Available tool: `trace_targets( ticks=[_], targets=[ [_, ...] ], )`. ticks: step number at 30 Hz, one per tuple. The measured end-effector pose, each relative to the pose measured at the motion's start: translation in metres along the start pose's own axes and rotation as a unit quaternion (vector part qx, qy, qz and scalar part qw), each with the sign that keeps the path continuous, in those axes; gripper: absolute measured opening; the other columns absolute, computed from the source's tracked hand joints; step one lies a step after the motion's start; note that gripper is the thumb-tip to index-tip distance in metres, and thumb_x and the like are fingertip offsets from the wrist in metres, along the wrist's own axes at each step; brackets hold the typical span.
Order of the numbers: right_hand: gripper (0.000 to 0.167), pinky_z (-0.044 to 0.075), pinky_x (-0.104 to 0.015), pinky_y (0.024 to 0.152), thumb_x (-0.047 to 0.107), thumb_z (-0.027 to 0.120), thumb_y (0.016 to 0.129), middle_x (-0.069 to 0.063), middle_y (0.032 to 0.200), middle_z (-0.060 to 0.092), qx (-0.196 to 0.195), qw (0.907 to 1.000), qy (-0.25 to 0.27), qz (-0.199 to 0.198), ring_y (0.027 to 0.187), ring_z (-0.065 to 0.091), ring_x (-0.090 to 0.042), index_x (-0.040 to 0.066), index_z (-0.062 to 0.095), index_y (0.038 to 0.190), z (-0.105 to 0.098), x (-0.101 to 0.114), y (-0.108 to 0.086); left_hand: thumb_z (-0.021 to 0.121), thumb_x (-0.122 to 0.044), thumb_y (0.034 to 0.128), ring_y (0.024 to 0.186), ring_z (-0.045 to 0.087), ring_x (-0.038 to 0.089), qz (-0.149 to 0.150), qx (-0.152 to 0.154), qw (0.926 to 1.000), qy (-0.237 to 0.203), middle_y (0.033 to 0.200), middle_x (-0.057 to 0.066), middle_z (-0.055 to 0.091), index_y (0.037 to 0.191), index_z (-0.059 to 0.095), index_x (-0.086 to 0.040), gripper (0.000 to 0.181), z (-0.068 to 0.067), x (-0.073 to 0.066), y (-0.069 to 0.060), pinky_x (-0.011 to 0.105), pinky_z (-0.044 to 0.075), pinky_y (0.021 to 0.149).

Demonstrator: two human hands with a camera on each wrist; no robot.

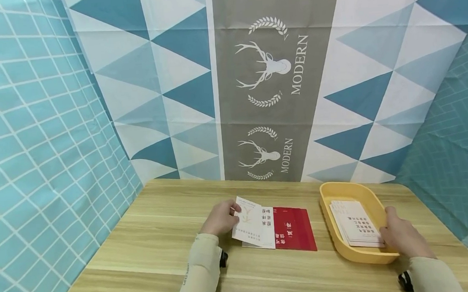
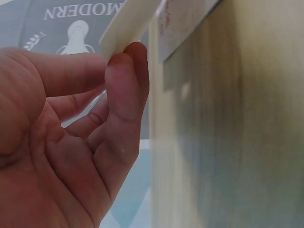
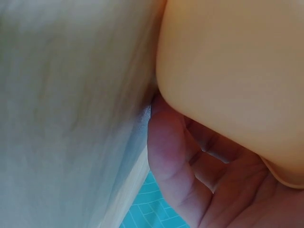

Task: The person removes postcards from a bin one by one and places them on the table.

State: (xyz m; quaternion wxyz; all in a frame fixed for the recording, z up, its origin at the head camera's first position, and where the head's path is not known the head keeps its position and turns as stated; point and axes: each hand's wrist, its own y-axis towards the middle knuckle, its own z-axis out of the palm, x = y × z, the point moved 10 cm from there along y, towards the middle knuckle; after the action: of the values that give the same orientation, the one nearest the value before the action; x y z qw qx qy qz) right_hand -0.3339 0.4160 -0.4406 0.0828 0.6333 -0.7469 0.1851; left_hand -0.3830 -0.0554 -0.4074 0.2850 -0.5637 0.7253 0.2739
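Observation:
My left hand (image 1: 221, 218) pinches a white printed card (image 1: 246, 225) by its left edge, between thumb and fingers. In the left wrist view, that card (image 2: 126, 28) is tilted up off the table. Beneath and beside it lie another white card (image 1: 268, 226) and overlapping red cards (image 1: 296, 230) with white characters. At the right, a yellow plastic tray (image 1: 335, 239) holds several white cards (image 1: 357, 223). My right hand (image 1: 404, 235) grips the tray's right side, fingers curled against the outer wall. The right wrist view shows the tray wall (image 3: 228, 61) hiding some fingertips.
The wooden table (image 1: 143, 245) extends left and in front of the cards. A patterned cloth (image 1: 187, 76) hangs behind its back edge. Blue tiled-print sheets (image 1: 31, 134) stand at both sides.

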Motion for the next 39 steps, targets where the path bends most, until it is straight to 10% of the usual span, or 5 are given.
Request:
trace_targets(
  ticks=[39],
  targets=[
    [0.062,0.048,-0.041,0.067,0.01,0.046,0.095,-0.036,0.101,0.057,0.013,0.9998,0.013,0.005,0.079,0.057,-0.033,-0.017,0.012,0.14,0.0031,-0.0006,-0.0014,0.071,-0.001,0.084,0.083,0.054,0.022,-0.016,0.022,0.9981,0.056,0.091,0.009,0.063,0.102,0.066,-0.005,0.019,0.0065,0.0073,-0.0037,0.034,0.044,0.074]
  ],
)
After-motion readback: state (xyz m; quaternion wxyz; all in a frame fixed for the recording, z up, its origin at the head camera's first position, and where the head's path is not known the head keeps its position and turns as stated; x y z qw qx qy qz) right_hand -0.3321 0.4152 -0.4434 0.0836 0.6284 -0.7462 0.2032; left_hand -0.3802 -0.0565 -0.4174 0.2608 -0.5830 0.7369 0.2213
